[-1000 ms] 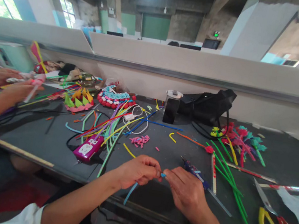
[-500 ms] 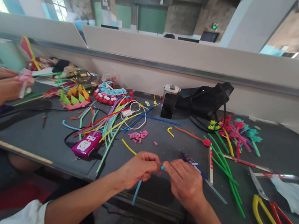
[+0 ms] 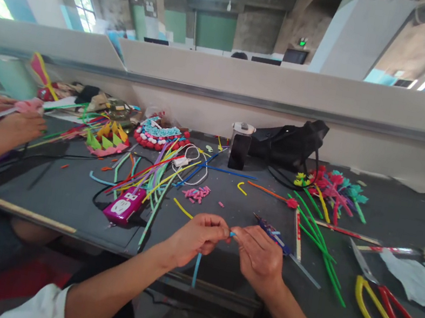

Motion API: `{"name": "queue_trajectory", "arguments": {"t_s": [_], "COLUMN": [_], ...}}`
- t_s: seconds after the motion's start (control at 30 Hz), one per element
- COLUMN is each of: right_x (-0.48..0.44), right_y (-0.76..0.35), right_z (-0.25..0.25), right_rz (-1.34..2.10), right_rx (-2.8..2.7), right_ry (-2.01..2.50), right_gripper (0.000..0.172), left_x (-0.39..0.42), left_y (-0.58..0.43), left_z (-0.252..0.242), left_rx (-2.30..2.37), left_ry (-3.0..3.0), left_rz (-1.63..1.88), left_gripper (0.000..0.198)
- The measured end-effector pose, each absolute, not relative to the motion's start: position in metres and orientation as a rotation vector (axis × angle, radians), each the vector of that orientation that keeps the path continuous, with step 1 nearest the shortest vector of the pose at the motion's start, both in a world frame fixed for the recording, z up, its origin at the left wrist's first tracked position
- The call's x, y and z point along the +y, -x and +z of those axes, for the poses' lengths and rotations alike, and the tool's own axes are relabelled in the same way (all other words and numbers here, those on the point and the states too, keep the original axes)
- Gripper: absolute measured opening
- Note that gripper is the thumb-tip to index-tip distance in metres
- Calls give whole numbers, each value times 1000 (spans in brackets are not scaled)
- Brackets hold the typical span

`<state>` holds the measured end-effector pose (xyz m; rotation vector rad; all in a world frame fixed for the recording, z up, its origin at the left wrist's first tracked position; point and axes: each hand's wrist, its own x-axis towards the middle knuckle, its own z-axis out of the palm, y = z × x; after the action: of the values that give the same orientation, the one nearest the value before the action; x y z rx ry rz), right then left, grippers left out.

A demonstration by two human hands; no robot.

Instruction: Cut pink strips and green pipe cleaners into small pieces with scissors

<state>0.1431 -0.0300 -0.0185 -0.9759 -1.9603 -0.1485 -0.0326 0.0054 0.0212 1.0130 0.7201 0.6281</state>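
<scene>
My left hand (image 3: 195, 237) is closed around a thin light-blue pipe cleaner (image 3: 197, 268), whose tail hangs down below my fist over the front edge of the dark table (image 3: 65, 199). My right hand (image 3: 258, 257) pinches the top end of the same pipe cleaner, fingertips meeting those of my left hand. Both hands hover just above the table near its front edge.
A heap of coloured pipe cleaners (image 3: 156, 171) and a magenta power strip (image 3: 124, 205) lie to the left. Scissors with yellow and red handles (image 3: 387, 310) lie at right, pipe-cleaner flowers (image 3: 330, 188) and a black bag (image 3: 289, 142) behind. Another person's hands (image 3: 9, 120) work at far left.
The tail of the blue pipe cleaner has swung from slanting left to hanging straight down. My hands stay pinched together. The other person's hands have shifted slightly.
</scene>
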Motion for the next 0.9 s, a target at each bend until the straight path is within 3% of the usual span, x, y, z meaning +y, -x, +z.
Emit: {"name": "queue_trajectory", "arguments": {"t_s": [0.2, 0.4, 0.5, 0.6, 0.9], "right_x": [-28, -25, -25, -25, -31], "right_y": [-141, -148, -150, -150, -139], "right_z": [-19, -14, -11, -9, -12], "right_rz": [99, 395, 513, 616, 911], "right_rx": [-1845, -1647, -1664, -1692, -1453], "right_ry": [1025, 1151, 1111, 1102, 1099], "right_gripper": [23, 28, 20, 9, 17], "left_x": [6, 8, 5, 1, 3], "left_y": [33, 31, 28, 26, 25], "left_z": [19, 10, 8, 8, 6], "left_rx": [764, 916, 907, 862, 691], "left_ry": [-1116, -1351, -1380, -1324, -923], "left_rz": [716, 836, 851, 825, 633], "left_gripper": [26, 27, 28, 27, 14]}}
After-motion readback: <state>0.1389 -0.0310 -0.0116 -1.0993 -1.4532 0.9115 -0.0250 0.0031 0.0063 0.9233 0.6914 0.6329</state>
